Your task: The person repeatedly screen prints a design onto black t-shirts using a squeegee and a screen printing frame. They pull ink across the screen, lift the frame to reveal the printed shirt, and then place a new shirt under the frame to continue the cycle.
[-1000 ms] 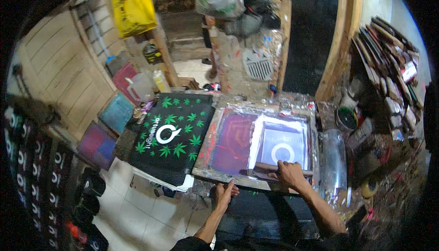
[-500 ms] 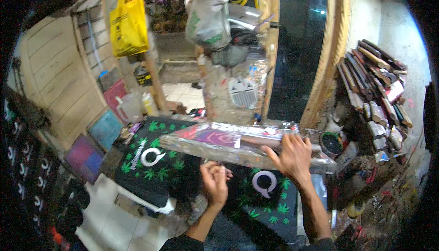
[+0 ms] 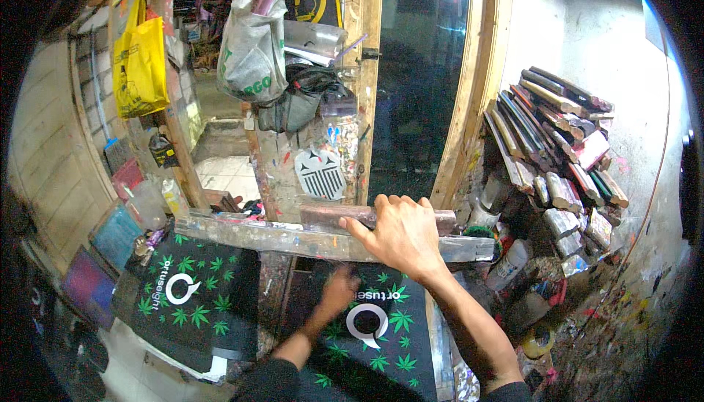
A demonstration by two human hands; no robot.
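Screen frame (image 3: 257,235) raised edge-on: drop, smear and knock hazards

Head view, sole view. Noted just below clock centre, spanning from between 8 and 9 to 4 o'clock. Right hand (image 3: 402,237) near clock centre, fingers closed over the wooden squeegee (image 3: 326,215); cannot tell any grip on the frame itself. Left hand (image 3: 339,290) at 6 o'clock, blurred, over the near printed black fabric panel's (image 3: 370,354) left edge; cannot tell finger spread or contact.

Judged risks: a slipping right-hand grip, dropping frame or squeegee onto the print; stray left fingers, smearing any wet area. Unable to verify wetness.

Edges: right frame end close against the green-rimmed tub (image 3: 482,232) toward 4 o'clock, with white bottle (image 3: 507,266) beyond; judged tight sideways. Left end near the far edge of the second printed panel (image 3: 194,321) at 8 o'clock. Judged most open: upward.
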